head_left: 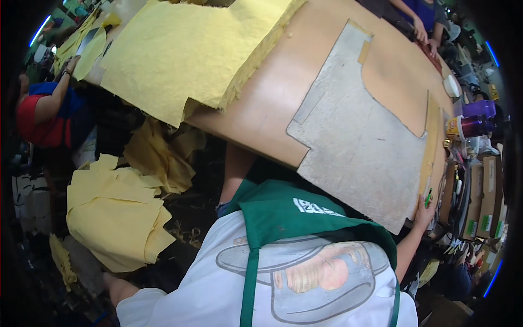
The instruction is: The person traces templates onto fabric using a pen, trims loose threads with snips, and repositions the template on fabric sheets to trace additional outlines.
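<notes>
My right hand (425, 213) is closed around a green pen (428, 197) at the right edge of the table, close to the lower right corner of a large grey template (370, 147). This flat template has a curved cutout and tan strips along parts of its edges, and its lower corner reaches past the table's near edge. At the lower left my left upper arm (117, 289) shows, but its hand cannot be made out. Near that arm are several stacked yellow leather-like pieces (117, 212).
A big yellow hide (185, 54) covers the far left of the brown table (261, 114). Scraps (158, 155) hang below it. Purple containers (476, 125) and upright cardboard boxes (482, 196) line the right. Co-workers (49, 111) stand at the left and far right.
</notes>
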Demonstrator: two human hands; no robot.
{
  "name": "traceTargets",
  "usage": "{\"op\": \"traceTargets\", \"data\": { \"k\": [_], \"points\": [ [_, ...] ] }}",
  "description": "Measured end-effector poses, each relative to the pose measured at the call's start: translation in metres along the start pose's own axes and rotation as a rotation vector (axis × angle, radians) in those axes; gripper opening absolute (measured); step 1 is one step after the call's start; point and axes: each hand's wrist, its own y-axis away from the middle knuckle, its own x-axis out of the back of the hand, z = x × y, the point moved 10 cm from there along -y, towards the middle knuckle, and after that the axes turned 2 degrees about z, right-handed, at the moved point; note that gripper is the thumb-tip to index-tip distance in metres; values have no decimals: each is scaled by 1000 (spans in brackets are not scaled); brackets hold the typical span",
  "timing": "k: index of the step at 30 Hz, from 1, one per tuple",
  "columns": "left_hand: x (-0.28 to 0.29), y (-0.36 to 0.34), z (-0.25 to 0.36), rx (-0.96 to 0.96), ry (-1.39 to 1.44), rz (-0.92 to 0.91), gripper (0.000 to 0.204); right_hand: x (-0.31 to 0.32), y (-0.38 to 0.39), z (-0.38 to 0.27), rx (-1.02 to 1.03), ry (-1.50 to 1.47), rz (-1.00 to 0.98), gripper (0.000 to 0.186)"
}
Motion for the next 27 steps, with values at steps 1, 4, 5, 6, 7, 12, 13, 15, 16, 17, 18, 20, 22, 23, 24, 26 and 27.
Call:
{"op": "traceTargets", "data": {
  "k": [1,4,5,6,7,12,13,15,16,17,18,20,22,23,24,26,27],
  "points": [
    [14,-1,2,-20,-40,80,42,3,0,-1,11,52,19,38],
    [47,17,122,-394,131,363,42,8,2,0,-5,100,49,40],
    [52,40,200,-541,235,361,42,11,3,0,-9,162,79,41],
    [48,66,272,-519,233,236,36,10,5,-4,-9,155,88,41],
    [48,121,355,-896,424,171,29,5,6,-10,-3,165,71,41],
    [-17,471,552,-1587,835,-579,13,12,12,-13,-14,196,134,40],
    [-27,507,562,-1578,782,-603,17,9,13,-13,-27,181,131,40],
    [-27,560,577,-1666,680,-547,23,9,14,-19,6,128,142,39],
    [-36,569,580,-1615,594,-515,26,10,15,-17,-11,126,147,39],
    [-44,571,583,-1562,508,-481,28,11,15,-18,13,111,163,38],
    [-46,576,584,-1577,504,-482,28,12,15,-21,39,97,177,38],
    [-61,574,584,-1515,380,-511,30,11,18,-26,4,88,159,36],
    [-64,577,585,-1529,379,-521,30,10,15,-13,-64,-23,152,33],
    [-65,578,585,-1530,385,-531,30,11,15,-10,-59,-12,158,31],
    [-67,578,586,-1530,380,-532,30,10,15,-5,-60,-11,153,31],
    [-66,578,586,-1526,382,-507,29,10,14,1,-62,-13,158,30],
    [-63,580,586,-1521,377,-510,29,9,12,3,-59,-11,153,30]
  ]
}}
